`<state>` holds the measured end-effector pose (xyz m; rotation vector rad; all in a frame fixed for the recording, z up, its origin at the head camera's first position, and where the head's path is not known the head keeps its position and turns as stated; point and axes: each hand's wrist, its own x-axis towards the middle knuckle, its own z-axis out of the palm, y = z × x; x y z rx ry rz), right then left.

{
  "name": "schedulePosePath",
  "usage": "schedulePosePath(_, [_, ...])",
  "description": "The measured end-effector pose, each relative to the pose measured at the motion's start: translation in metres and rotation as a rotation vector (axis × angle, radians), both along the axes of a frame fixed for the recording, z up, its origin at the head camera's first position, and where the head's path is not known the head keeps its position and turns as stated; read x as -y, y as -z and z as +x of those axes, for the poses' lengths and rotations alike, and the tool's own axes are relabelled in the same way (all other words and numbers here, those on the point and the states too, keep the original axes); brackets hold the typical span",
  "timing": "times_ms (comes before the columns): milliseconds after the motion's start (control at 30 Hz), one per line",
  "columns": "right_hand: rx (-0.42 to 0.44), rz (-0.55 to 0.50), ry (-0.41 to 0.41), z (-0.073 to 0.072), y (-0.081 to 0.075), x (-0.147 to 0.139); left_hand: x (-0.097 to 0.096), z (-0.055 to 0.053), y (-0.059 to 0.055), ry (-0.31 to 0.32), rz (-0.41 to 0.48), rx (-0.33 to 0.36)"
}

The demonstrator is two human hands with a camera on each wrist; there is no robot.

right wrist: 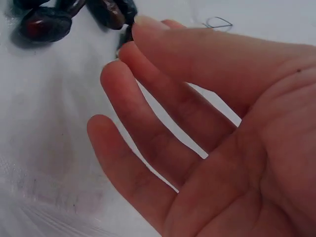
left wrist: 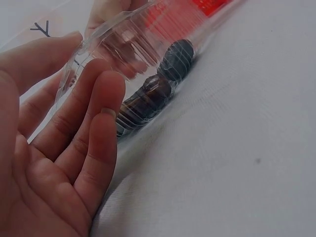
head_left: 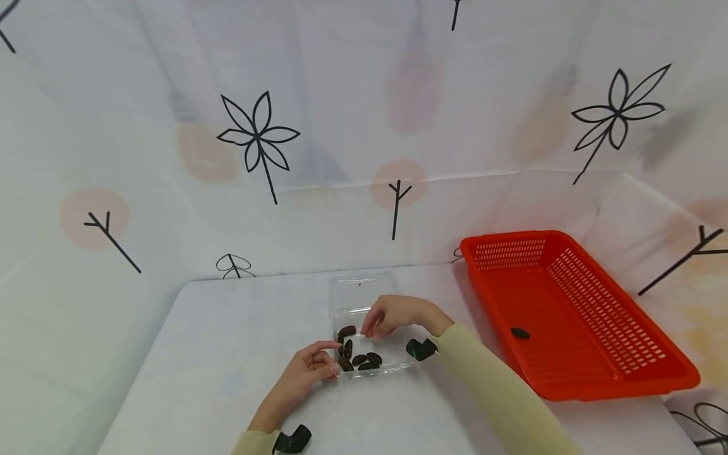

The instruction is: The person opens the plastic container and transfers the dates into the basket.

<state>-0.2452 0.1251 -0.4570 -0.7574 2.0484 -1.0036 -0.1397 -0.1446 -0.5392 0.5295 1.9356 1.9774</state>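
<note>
A clear plastic box (head_left: 392, 359), its lid (head_left: 361, 292) folded back, sits on the table. Several dark brown, wrinkled dates (head_left: 373, 358) lie mostly along its left side and front. At the box's left front corner, my left hand (head_left: 304, 373) holds the rim between thumb and curled fingers; the wall and dates (left wrist: 148, 96) show beside the fingertips in the left wrist view. Above the box's inside is my right hand (head_left: 392, 314), its fingers loosely bent and parted. Close to its thumb tip lie dates (right wrist: 108, 14); no date shows gripped.
To the right stands a red perforated plastic basket (head_left: 514, 291) with one dark date (head_left: 520, 333) on its floor. A white cloth covers the table (head_left: 227, 335). Behind it hangs a patterned cloth backdrop (head_left: 330, 151).
</note>
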Motion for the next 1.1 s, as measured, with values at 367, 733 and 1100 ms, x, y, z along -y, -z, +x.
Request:
schedulePosePath(367, [0.028,0.174,-0.129,0.000,0.009,0.017,0.000,0.004,-0.003,-0.016,-0.009,0.010])
schedulePosePath(733, [-0.093,0.288,-0.151,0.003,0.011,0.025,-0.001,0.002,-0.005,-0.018,-0.015,0.000])
schedulePosePath(1100, [-0.128,0.303,-0.173,0.003,0.013,0.025,-0.002,0.003,-0.005,-0.003,0.020,-0.009])
